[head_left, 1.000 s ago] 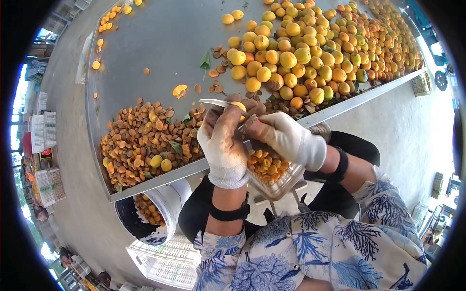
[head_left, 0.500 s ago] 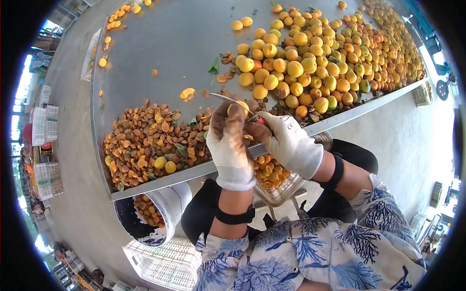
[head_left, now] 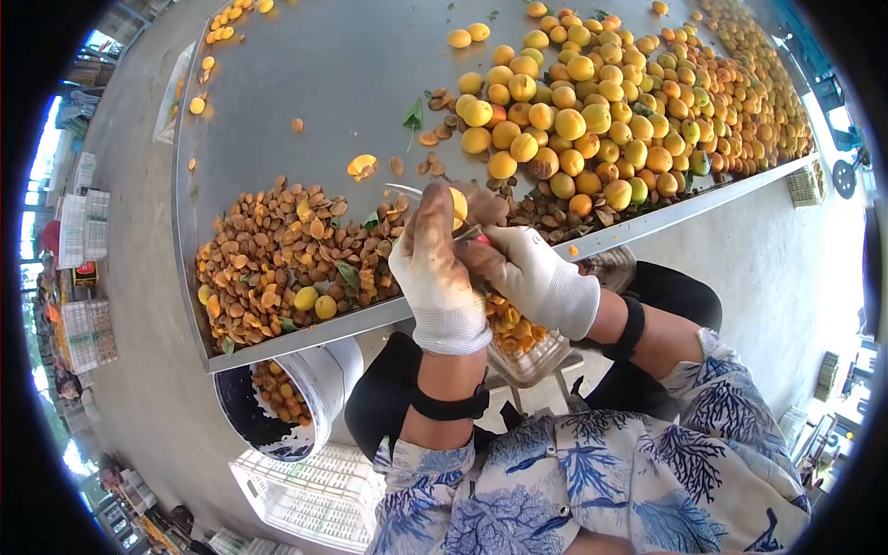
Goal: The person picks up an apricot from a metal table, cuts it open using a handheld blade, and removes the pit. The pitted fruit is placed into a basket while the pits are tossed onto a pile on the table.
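Observation:
My left hand (head_left: 435, 268), in a stained white glove, is closed around a yellow apricot (head_left: 459, 208) above the table's near edge. Beside it, my gloved right hand (head_left: 527, 268) grips a knife with a red handle (head_left: 480, 239). The curved blade (head_left: 403, 190) sticks out to the left past my left fingers; part of it is hidden behind the fruit and hand. On the table beyond lies a cut apricot piece (head_left: 362, 166). Below my hands, apricot halves (head_left: 514, 326) fill a basket (head_left: 532, 365).
A large heap of whole apricots (head_left: 592, 120) covers the right of the metal table (head_left: 277, 92). Brown pits (head_left: 277, 254) are piled at the near left, against the raised rim. Below stand a white bucket (head_left: 319, 398) holding fruit and a white crate (head_left: 310, 495).
Both hands have shifted slightly left and down, still close together. The apricot and blade have turned a little between them.

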The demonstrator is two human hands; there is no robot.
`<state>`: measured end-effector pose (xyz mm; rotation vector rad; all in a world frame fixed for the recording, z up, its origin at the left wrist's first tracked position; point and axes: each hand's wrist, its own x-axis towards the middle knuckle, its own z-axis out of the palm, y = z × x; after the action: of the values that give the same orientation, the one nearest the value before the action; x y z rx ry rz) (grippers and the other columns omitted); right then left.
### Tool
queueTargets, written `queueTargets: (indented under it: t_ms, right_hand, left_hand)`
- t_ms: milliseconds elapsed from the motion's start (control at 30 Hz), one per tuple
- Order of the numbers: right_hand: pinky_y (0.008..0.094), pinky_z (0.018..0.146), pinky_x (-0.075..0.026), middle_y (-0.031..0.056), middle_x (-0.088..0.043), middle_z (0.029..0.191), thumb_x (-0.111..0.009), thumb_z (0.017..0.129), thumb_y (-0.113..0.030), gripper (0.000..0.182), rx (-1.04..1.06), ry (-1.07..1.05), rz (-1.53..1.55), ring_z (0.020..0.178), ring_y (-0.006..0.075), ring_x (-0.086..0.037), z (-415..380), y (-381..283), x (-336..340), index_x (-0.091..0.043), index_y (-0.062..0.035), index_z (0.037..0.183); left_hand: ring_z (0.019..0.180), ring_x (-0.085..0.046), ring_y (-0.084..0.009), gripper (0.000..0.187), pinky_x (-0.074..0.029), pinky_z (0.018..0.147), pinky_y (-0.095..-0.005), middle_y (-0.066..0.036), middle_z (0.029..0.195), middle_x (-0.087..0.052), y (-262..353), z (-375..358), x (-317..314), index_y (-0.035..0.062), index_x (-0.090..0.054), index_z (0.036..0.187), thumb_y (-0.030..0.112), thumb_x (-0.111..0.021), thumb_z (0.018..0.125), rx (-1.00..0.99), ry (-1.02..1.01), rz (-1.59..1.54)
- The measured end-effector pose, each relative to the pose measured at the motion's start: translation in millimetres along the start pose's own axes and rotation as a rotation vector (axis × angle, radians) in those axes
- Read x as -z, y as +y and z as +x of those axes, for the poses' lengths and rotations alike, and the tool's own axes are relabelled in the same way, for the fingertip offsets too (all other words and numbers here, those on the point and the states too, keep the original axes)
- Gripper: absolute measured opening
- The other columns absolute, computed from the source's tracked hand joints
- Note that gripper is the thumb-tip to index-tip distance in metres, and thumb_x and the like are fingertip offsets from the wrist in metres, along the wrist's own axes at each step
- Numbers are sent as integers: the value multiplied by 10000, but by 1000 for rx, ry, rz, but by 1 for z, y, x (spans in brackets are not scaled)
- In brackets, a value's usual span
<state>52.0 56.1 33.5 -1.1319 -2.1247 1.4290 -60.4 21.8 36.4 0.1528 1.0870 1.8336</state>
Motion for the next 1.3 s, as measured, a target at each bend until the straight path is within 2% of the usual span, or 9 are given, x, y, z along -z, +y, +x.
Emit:
queueTargets:
  t_ms: [167, 267, 400, 533, 633, 767, 1100, 1233, 1300]
  right_hand:
    - [199, 417, -253, -47, -466, 608, -550, 1009, -448, 410, -346, -317, 938, 467, 39, -409, -1, -18, 12, -622, -58, 902]
    - [204, 388, -228, -53, -448, 595, -547, 1007, -465, 419, -422, -470, 1130, 434, 40, -379, -4, -4, 21, -609, -66, 895]
    - [239, 572, -451, -3, -625, 722, -580, 985, -474, 517, -326, -299, 646, 652, 66, -555, -4, -4, 28, -672, 20, 1108]
    - [254, 704, -496, 6, -662, 809, -665, 930, -374, 391, -391, -261, 97, 754, 81, -593, -6, -25, 76, -708, 5, 1016]
    - [247, 716, -501, 9, -663, 858, -711, 901, -283, 324, -292, 56, 434, 772, 90, -605, -3, -20, 82, -686, 8, 1040]
    - [273, 711, -515, 50, -655, 818, -689, 806, -58, 321, 136, 112, 108, 763, 85, -595, -3, -15, 62, -649, -38, 1124]
    - [193, 448, -427, 17, -615, 795, -601, 886, -134, 311, -470, 207, 980, 546, 79, -567, -19, -1, 68, -616, -10, 1170]
    - [189, 465, -420, 38, -617, 778, -609, 896, -107, 250, -247, 56, 978, 556, 68, -558, -34, 6, 90, -653, 24, 1104]
    - [192, 475, -420, 41, -625, 786, -613, 889, -98, 252, -269, 6, 867, 558, 72, -558, -41, 2, 96, -661, 23, 1104]
  left_hand:
    - [834, -702, -272, 366, -569, 751, -350, -173, 896, -673, 4, -2, -1, -88, -612, 1037, 268, -550, 981, 36, -72, 47]
    - [848, -701, -276, 357, -574, 761, -358, -182, 916, -668, 9, -5, -4, -88, -592, 1073, 253, -543, 976, 153, -69, -81]
    - [851, -701, -285, 354, -576, 753, -353, -176, 960, -650, 5, 2, 0, -75, -585, 1095, 254, -541, 973, 140, -92, -64]
    - [850, -695, -255, 310, -554, 767, -321, -113, 961, -638, 11, 6, 8, -58, -614, 1073, 227, -542, 977, -50, -25, -75]
    - [769, -617, -137, 271, -485, 718, -237, -38, 900, -619, 1, 0, 2, -44, -641, 1052, 209, -590, 971, -70, -23, 91]
    - [652, -399, -17, 250, -312, 567, -186, 69, 751, -495, -8, -20, -9, -20, -658, 1031, 219, -607, 977, 10, -163, 241]
    - [591, -492, -26, 144, -376, 530, -194, 10, 642, -574, 4, -41, -6, -18, -654, 935, 56, -531, 939, 84, -508, 686]
    - [788, -605, -71, 164, -493, 714, -222, -76, 877, -669, -17, -44, -4, -42, -655, 1057, 40, -605, 924, 5, -660, 831]
    - [960, -624, -117, 289, -506, 881, -258, -126, 1093, -658, -18, -53, -12, -85, -602, 1194, 0, -610, 918, 94, -473, 356]
